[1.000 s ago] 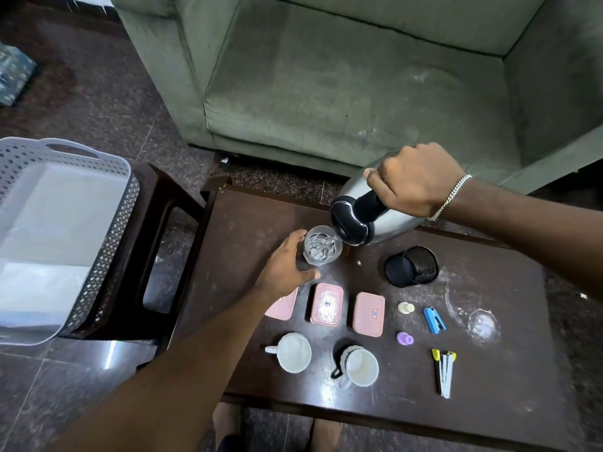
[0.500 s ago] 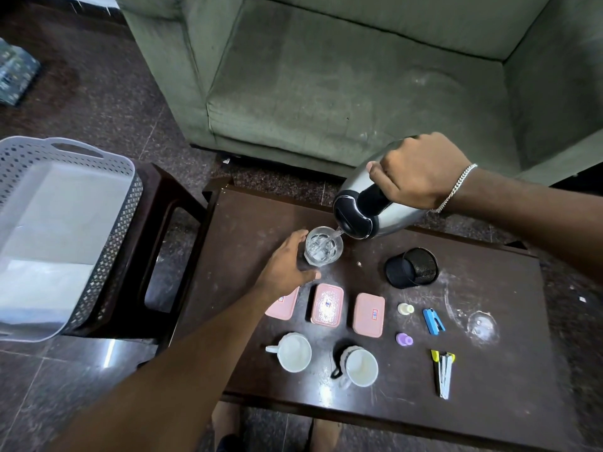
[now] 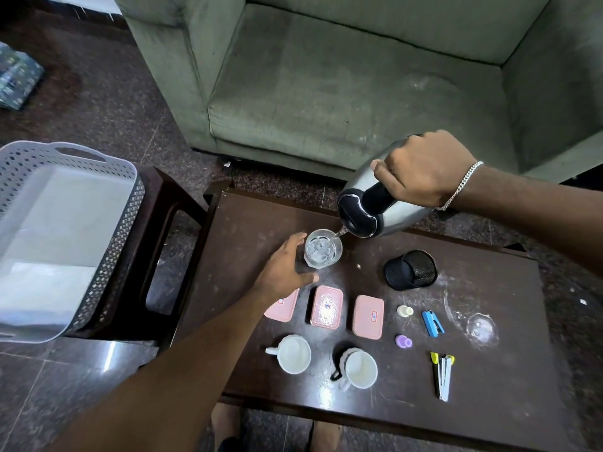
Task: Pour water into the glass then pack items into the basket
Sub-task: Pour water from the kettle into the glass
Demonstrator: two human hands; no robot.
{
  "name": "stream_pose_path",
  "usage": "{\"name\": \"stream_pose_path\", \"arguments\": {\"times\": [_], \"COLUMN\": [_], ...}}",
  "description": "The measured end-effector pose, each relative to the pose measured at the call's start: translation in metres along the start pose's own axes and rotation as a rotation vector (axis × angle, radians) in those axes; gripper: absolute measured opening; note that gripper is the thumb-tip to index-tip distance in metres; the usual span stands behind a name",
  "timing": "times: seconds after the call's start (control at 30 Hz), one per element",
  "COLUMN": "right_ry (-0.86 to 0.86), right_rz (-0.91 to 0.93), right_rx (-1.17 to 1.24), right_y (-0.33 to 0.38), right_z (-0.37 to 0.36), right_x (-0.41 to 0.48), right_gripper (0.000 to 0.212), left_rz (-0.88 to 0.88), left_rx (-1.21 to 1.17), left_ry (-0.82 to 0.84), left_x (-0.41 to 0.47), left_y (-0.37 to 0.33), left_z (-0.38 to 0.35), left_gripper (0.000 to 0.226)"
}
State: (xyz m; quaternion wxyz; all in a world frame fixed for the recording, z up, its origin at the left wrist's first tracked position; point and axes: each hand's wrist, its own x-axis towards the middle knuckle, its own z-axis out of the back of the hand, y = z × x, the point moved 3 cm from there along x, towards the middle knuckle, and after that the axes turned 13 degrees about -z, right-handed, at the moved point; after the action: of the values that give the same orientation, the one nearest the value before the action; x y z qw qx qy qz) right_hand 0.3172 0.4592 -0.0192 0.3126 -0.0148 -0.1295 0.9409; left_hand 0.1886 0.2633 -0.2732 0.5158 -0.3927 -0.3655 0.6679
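Glass (image 3: 323, 252) upright in left grip (image 3: 283, 275), under kettle (image 3: 375, 208).

Pink boxes (image 3: 327, 306) — perforated grey basket (image 3: 129, 203).

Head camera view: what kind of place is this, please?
Most likely a living room in a home. A green sofa stands behind a low dark table on a polished stone floor. The left hand steadies a glass while the right hand pours from a kettle.
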Motion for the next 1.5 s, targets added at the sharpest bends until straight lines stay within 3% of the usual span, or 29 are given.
{"name": "stream_pose_path", "arguments": {"times": [0.37,0.77,1.07,1.3,1.5], "right_ry": [0.010,0.220,0.069,0.049,0.030], "right_rz": [-0.043,-0.201,-0.805,-0.780,-0.687], "right_rx": [-0.002,0.295,0.837,1.261,1.500], "right_y": [-0.006,-0.042,-0.071,-0.021,0.071], "right_z": [-0.001,-0.040,-0.016,0.038,0.087], "right_x": [0.000,-0.003,0.005,0.057,0.117], "right_gripper": [0.061,0.055,0.059,0.044,0.035], "left_rz": [-0.005,-0.054,-0.118,-0.149,-0.130], "left_rx": [0.003,0.017,0.022,0.044,0.144], "left_ry": [-0.010,-0.018,-0.081,-0.203,-0.317], "left_x": [0.001,0.003,-0.011,-0.036,-0.081], "left_y": [-0.001,0.003,-0.004,-0.017,-0.014], "left_z": [0.004,0.038,0.130,0.238,0.332], "left_gripper": [0.105,0.111,0.113,0.108,0.110]}}
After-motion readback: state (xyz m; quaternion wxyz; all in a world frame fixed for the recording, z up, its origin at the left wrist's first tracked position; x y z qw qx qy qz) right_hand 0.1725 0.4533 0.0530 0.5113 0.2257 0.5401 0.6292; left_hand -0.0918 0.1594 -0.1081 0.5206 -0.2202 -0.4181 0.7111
